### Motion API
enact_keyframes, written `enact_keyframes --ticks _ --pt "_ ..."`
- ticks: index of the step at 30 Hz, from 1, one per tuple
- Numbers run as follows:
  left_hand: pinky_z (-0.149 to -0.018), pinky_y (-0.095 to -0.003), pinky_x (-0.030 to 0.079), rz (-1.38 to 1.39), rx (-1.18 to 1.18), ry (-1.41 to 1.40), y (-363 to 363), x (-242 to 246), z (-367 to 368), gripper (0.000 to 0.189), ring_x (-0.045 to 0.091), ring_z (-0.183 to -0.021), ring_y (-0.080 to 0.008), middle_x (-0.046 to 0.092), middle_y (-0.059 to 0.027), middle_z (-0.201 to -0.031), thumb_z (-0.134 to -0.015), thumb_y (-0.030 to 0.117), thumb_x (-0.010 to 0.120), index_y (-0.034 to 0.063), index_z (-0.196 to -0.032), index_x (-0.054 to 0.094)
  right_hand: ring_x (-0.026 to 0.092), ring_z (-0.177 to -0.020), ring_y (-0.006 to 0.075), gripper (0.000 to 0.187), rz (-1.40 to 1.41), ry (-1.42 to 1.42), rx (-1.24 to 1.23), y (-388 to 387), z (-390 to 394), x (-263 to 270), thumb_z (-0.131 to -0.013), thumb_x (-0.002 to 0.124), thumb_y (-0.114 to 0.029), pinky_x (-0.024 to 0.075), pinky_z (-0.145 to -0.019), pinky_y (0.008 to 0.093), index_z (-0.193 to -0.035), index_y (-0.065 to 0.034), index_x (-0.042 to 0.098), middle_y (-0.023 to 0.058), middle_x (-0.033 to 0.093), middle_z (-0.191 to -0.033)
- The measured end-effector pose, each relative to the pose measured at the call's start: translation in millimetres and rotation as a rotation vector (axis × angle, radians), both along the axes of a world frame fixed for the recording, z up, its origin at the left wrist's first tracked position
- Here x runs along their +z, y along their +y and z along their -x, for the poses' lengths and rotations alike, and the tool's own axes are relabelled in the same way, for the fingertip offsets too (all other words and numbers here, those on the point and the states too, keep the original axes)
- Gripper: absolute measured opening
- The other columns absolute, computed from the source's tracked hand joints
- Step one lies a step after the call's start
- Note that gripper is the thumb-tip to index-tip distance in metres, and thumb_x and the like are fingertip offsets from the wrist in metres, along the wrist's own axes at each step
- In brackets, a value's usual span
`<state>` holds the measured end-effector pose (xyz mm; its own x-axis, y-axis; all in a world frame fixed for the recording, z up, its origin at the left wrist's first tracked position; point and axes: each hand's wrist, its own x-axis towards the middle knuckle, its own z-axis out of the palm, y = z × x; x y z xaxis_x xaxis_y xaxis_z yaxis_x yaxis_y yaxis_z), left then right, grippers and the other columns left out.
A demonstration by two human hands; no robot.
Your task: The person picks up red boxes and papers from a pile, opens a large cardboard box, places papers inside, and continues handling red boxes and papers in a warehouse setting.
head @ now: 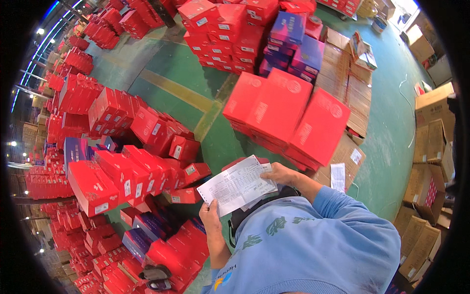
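Note:
In the head view, I hold several white printed paper sheets in front of my waist. My left hand pinches the lower left edge of the top sheet between thumb and fingers. My right hand grips the right end of the papers, its thumb on top. The top sheet bears a printed table and handwriting, with punched holes along its left edge. More sheets show partly beneath it. Just beyond my right hand stands a stack of red shoeboxes. Another group of red shoeboxes is to the left of my left hand.
Blue-purple boxes and more red boxes are stacked ahead. Flattened cardboard lies beyond the near stack, with a loose paper at its near end. Brown cartons line the right side. Shoes rest on boxes at lower left.

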<state>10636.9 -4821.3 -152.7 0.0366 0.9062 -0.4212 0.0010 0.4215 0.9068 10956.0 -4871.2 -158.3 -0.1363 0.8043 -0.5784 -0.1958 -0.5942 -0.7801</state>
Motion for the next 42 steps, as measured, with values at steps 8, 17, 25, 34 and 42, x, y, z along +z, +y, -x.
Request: enact_keyframes --ticks 8,17,25,34,42 --pt "-0.08 -0.0269 0.048 -0.074 -0.096 0.05 240.7 4.0 10.9 0.023 0.06 -0.086 -0.0114 0.068 -0.006 -0.099 -0.091 0.006 0.06 -0.0071 -0.109 0.067 0.064 -0.091 0.0162 0.03 -0.071 -0.052 -0.081 218.4 25.9 -14.3 -0.092 0.063 -0.014 0.0522 -0.084 0.0326 -0.116 0.0053 0.065 0.0087 0.069 -0.103" --pt "-0.077 -0.0252 0.048 -0.052 -0.309 -0.018 471.7 12.9 1.2 0.02 0.061 -0.084 -0.01 0.068 -0.0046 -0.097 -0.091 0.003 0.06 -0.0058 -0.107 0.067 0.064 -0.096 0.0168 0.03 -0.07 -0.024 -0.286 392.0 28.7 4.8 -0.093 0.061 -0.011 0.0509 -0.087 0.0324 -0.118 0.0061 0.063 0.0095 0.068 -0.108" --pt "-0.081 -0.0268 0.048 0.007 -0.244 -0.002 628.1 -9.3 -37.6 0.021 0.062 -0.088 -0.0114 0.068 -0.0061 -0.101 -0.09 0.004 0.061 -0.0063 -0.107 0.067 0.062 -0.095 0.0156 0.032 -0.052 -0.038 -0.243 562.0 -16.4 -18.0 -0.093 0.062 -0.015 0.0499 -0.086 0.0323 -0.117 0.0055 0.064 0.0088 0.069 -0.104" --pt "-0.063 -0.0268 0.04 -0.091 -0.191 0.214 820.1 -20.7 -122.1 0.016 0.046 -0.072 -0.0075 0.054 0.0006 -0.079 -0.092 0.015 0.059 -0.001 -0.091 0.063 0.063 -0.087 0.0147 0.026 -0.08 -0.23 -0.17 765.4 -111.3 -25.2 -0.092 0.062 -0.015 0.0518 -0.08 0.0332 -0.108 0.0042 0.068 0.0064 0.07 -0.096" --pt "-0.058 -0.0233 0.042 0.208 -0.461 0.034 1008.7 -60.7 -298.1 0.029 0.061 -0.075 -0.0139 0.063 -0.0069 -0.091 -0.091 0.023 0.067 0.0003 -0.107 0.058 0.063 -0.096 0.0168 0.031 0.086 -0.072 -0.811 763.0 -156.1 -29.3 -0.094 0.058 -0.009 0.0512 -0.085 0.0326 -0.119 0.0093 0.06 0.0107 0.067 -0.109"
